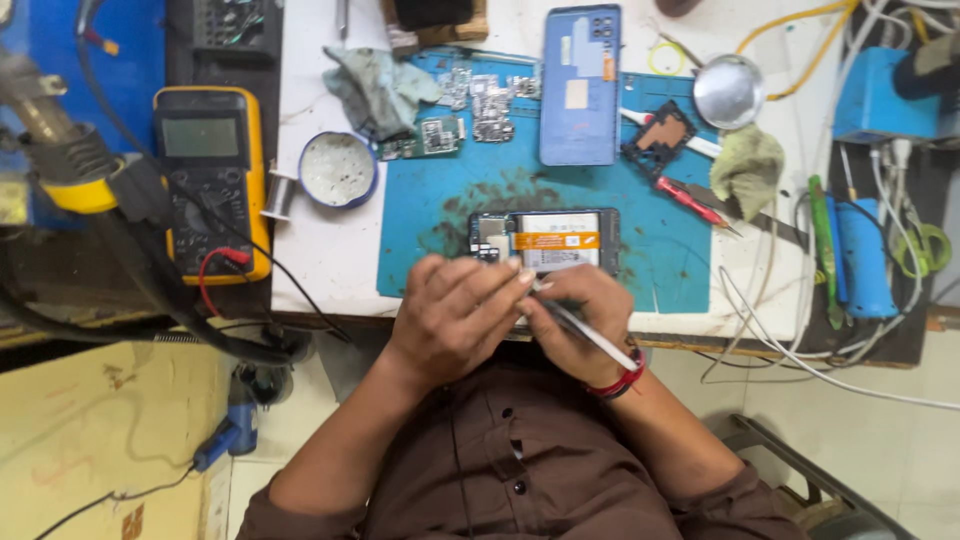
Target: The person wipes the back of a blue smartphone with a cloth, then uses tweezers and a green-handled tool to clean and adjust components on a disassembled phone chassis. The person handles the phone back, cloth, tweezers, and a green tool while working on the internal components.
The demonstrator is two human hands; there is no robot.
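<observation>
1. From the head view, the person sits at a white bench with both hands together at the near edge of a blue work mat (440,215).
2. An opened phone (545,240) lies flat on that mat, back cover off, its battery with an orange strip showing. Its near edge is hidden behind the hands.
3. The left hand (452,315) is curled, fingertips pressed together toward the phone's lower edge; whether it pinches a small part I cannot tell.
4. The right hand (575,320) is closed around slim metal tweezers (590,335), whose tip meets the left fingertips just beside the phone. A red band circles that wrist.
5. The work looks like fine picking at the phone's near edge. Doing it well probably means resting both wrists on the bench edge, keeping the tweezers low and steady, and steering clear of the battery.
6. Farther back lie a blue back cover (580,85), loose circuit boards (470,110), a red-handled screwdriver (692,202) and a round tin (338,168).
7. A yellow multimeter (212,180) sits well apart at the left, off the bench.
</observation>
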